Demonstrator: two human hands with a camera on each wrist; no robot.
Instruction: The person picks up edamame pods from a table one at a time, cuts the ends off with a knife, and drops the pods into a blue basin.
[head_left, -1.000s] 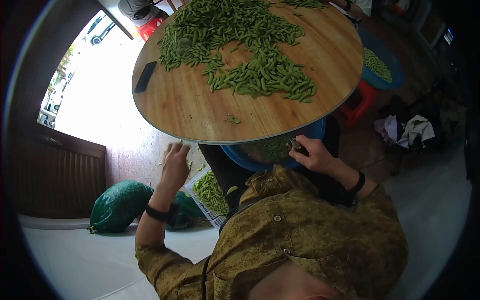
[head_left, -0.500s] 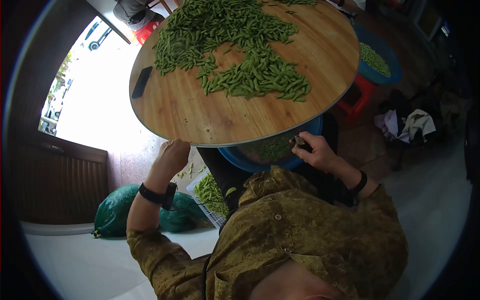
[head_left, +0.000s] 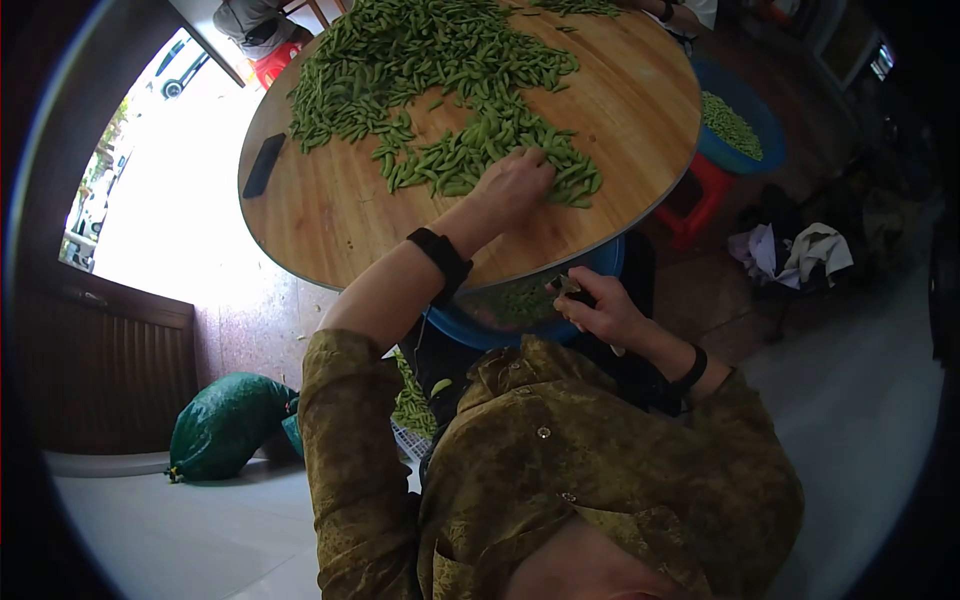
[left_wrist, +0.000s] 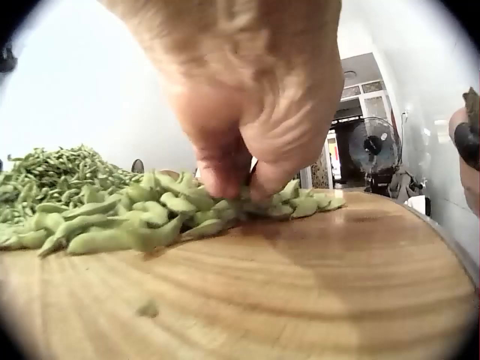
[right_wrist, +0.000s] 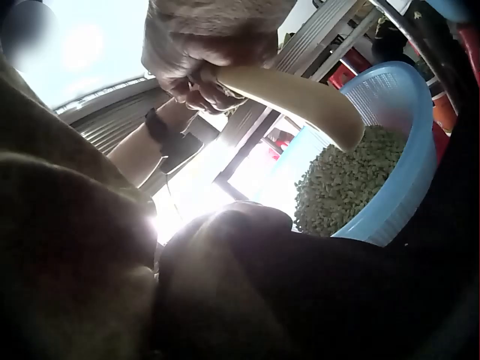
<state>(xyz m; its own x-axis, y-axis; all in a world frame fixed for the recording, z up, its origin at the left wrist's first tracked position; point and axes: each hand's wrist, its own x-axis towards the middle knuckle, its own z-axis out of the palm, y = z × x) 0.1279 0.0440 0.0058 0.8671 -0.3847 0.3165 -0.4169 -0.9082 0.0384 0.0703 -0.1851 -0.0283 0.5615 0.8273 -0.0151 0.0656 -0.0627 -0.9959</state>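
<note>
Green soybean pods (head_left: 470, 160) lie in a wide heap on the round wooden table (head_left: 640, 90). My left hand (head_left: 515, 185) reaches over the near part of the heap. In the left wrist view its bent thumb and fingers (left_wrist: 266, 180) point down and pinch among the pods (left_wrist: 150, 217); the pods between the tips are mostly hidden. My right hand (head_left: 605, 310), beyond the table's near edge, grips a small tool whose smooth cream handle (right_wrist: 300, 101) sticks out of the fist. A dark end of the tool (head_left: 568, 288) shows by the thumb.
Below the table edge stands a blue basin (head_left: 465, 325) with green bits in it. A blue basket of shelled beans (head_left: 735, 125) stands on a red stool (head_left: 695, 205) at right. A dark flat object (head_left: 263, 165) lies at the table's left; a green sack (head_left: 225, 420) sits on the floor.
My left hand has moved from beside the table's near left edge up and right onto the pods. The right hand keeps its grip on the tool, almost in place.
</note>
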